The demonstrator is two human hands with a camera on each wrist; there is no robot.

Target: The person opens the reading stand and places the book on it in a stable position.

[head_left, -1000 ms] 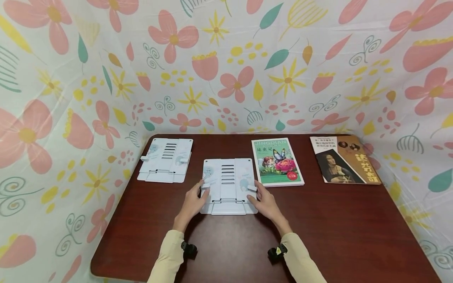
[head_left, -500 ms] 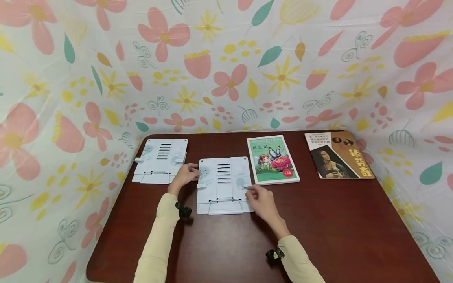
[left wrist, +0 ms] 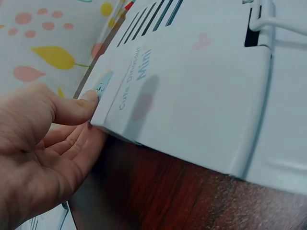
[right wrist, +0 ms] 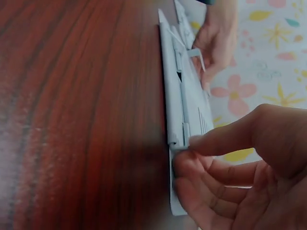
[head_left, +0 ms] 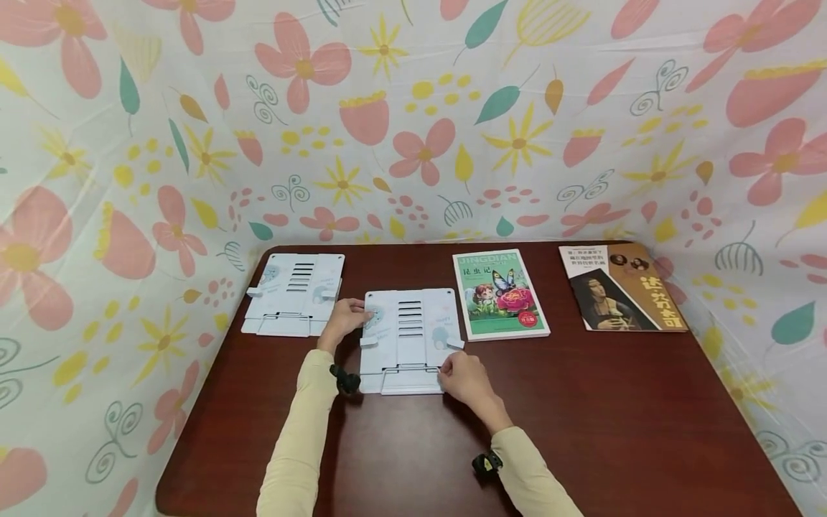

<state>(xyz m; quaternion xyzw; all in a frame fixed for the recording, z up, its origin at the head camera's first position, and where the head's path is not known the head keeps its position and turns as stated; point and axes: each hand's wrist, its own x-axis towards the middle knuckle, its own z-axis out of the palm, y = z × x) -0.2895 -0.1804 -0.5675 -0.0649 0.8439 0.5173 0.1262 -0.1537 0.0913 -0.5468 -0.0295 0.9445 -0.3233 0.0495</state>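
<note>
A white folding book stand [head_left: 411, 337] lies flat on the table in the head view, with slots down its middle and a wire bracket along its lower part. My left hand [head_left: 349, 316] grips its upper left edge; in the left wrist view the thumb lies on top, over the printed face, with the fingers below the edge. At the lower right, my right hand [head_left: 464, 375] pinches the right end of the bracket between thumb and forefinger. Its other fingers curl beside the stand in the right wrist view. Small side clips [head_left: 369, 343] stick out from the plate.
A second white book stand [head_left: 293, 294] lies at the table's far left. A green children's book [head_left: 500, 295] lies right of the middle stand, and a brown and white book [head_left: 622, 289] farther right. Flowered cloth [head_left: 413, 158] hangs behind the dark red table [head_left: 614, 416].
Both hands left the side clips. My left hand went up to the upper left edge; my right hand slid down to the bracket's right end. The stand stays about where it was.
</note>
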